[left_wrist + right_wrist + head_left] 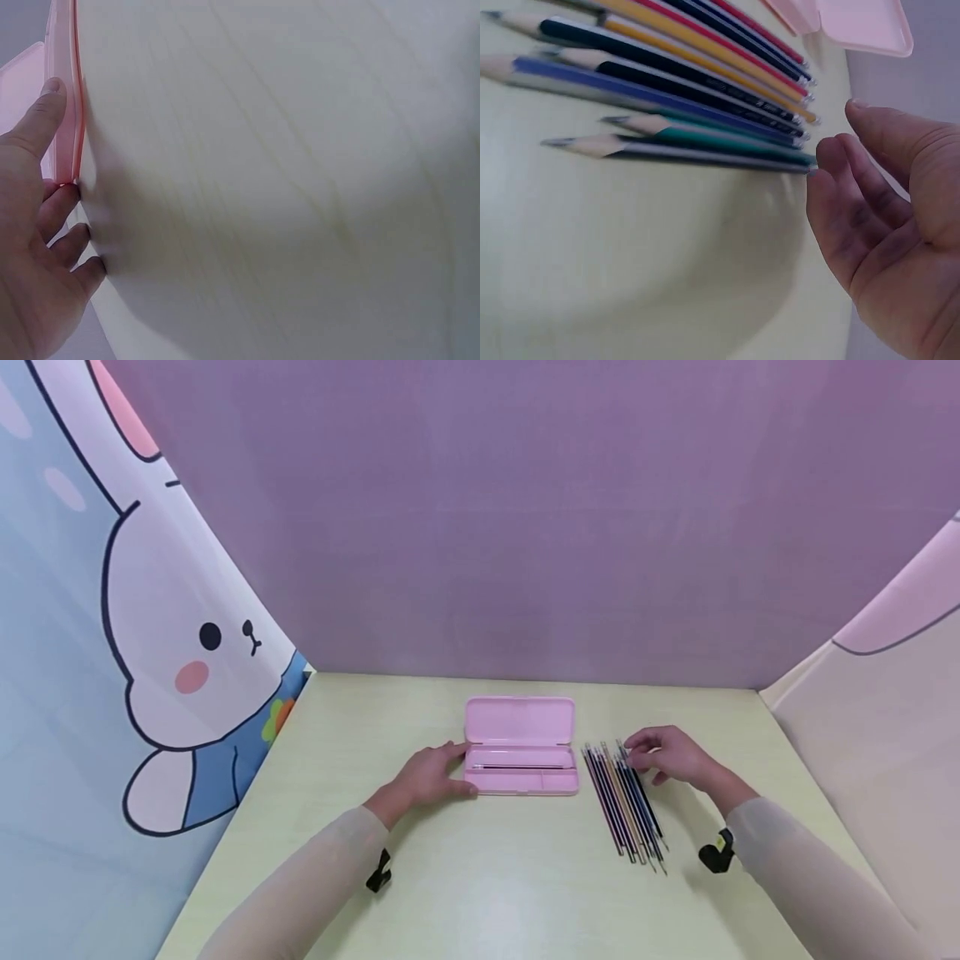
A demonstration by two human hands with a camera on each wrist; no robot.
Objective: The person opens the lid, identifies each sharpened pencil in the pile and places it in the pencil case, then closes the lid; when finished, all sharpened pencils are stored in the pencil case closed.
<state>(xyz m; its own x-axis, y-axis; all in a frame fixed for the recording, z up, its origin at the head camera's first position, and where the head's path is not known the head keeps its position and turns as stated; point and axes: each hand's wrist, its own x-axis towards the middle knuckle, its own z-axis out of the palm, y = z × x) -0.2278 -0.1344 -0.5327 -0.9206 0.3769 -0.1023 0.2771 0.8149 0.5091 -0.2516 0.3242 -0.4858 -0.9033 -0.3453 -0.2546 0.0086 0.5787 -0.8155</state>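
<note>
An open pink pencil case (521,782) lies on the table with one dark pencil (522,767) inside. My left hand (429,775) holds its left end, thumb at the front corner and fingers at the side; the left wrist view shows that thumb on the pink case wall (66,142). Right of the case, several pencils (626,810) lie side by side, erasers away from me and tips towards me. My right hand (675,756) is at the eraser ends of the rightmost ones, thumb and fingers apart in the right wrist view, beside a green pencil (727,137); contact is unclear.
The light wooden table (480,877) ends at a purple backdrop (525,527). A rabbit-print cloth (187,693) hangs at the left and a pale cloth (885,718) at the right. Black straps are on both wrists.
</note>
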